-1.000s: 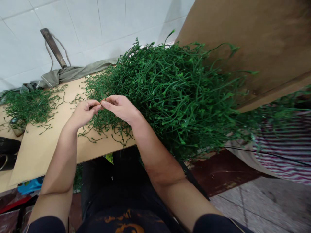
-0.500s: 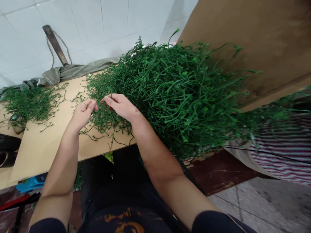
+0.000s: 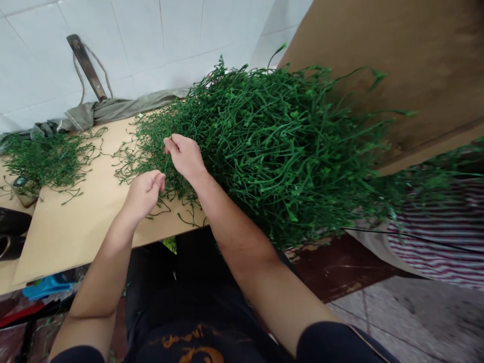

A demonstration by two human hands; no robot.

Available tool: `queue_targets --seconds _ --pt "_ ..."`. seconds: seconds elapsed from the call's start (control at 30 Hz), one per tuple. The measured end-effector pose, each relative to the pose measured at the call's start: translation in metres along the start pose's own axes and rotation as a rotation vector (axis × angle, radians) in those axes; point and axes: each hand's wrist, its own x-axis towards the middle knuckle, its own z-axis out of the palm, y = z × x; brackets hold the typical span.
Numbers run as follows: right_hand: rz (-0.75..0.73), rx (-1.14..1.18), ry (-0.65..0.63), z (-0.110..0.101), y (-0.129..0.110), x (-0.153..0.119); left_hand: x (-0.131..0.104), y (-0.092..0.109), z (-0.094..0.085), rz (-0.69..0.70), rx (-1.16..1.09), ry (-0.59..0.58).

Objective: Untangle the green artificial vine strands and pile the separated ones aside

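A big heap of thin green stems (image 3: 264, 141) with small forked tips, plastic-looking like artificial plants, covers the right part of the table board (image 3: 71, 227). My right hand (image 3: 187, 155) is closed in a pinch at the heap's left edge, and a bit of green stem shows at its fingertips. Lower and to the left, my left hand (image 3: 145, 195) is closed, thumb against the curled fingers, over the board's front part. Whatever it holds is hidden. Loose stems lie around and behind both hands.
A smaller pile of green stems (image 3: 45, 159) lies at the left. Dark cups (image 3: 13, 232) stand at the left edge. Grey cloth (image 3: 113, 112) runs along the tiled wall below a dark handle (image 3: 86, 65). A brown board (image 3: 378, 60) rises at the right, above striped fabric (image 3: 442, 232).
My hands have moved apart. The left has come nearer to me and to the right, while the right has risen slightly. The camera view has shifted a little.
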Motion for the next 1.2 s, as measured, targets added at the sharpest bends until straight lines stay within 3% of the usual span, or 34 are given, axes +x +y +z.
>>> queue_targets --seconds 0.13,0.23,0.3,0.4,0.5,0.67,0.73,0.8,0.97,1.07,1.2 --pt "-0.109 -0.124 0.112 0.005 0.016 0.026 -0.018 0.023 0.006 0.093 0.156 0.103" --pt "0.002 -0.077 0.245 -0.002 0.037 0.047 -0.035 0.038 0.005 0.242 0.064 -0.052" --pt "0.132 0.027 0.254 -0.007 0.042 0.052 -0.04 0.039 0.002 0.224 -0.031 -0.111" --pt "0.136 0.248 0.11 -0.007 0.027 0.043 -0.031 0.023 -0.006 0.021 -0.193 0.041" --pt "0.114 0.371 -0.014 -0.004 0.005 0.03 -0.017 -0.006 -0.013 -0.111 -0.206 0.195" --pt "0.036 0.262 0.029 -0.014 -0.003 0.023 -0.005 -0.048 -0.014 -0.246 -0.077 0.33" --pt "-0.009 0.162 0.053 -0.019 -0.003 0.022 -0.001 -0.048 -0.012 -0.246 -0.097 0.378" --pt "-0.037 0.084 0.044 -0.022 -0.007 0.02 0.004 -0.036 -0.011 -0.197 -0.2 0.379" --pt "-0.082 0.034 0.005 -0.019 -0.018 0.014 0.022 0.004 -0.003 -0.096 -0.3 0.189" --pt "-0.066 0.057 -0.079 -0.018 -0.019 0.009 0.028 0.004 0.003 -0.132 -0.298 0.146" --pt "0.008 0.161 -0.305 -0.02 -0.015 0.004 0.028 -0.008 0.005 -0.201 -0.418 0.239"
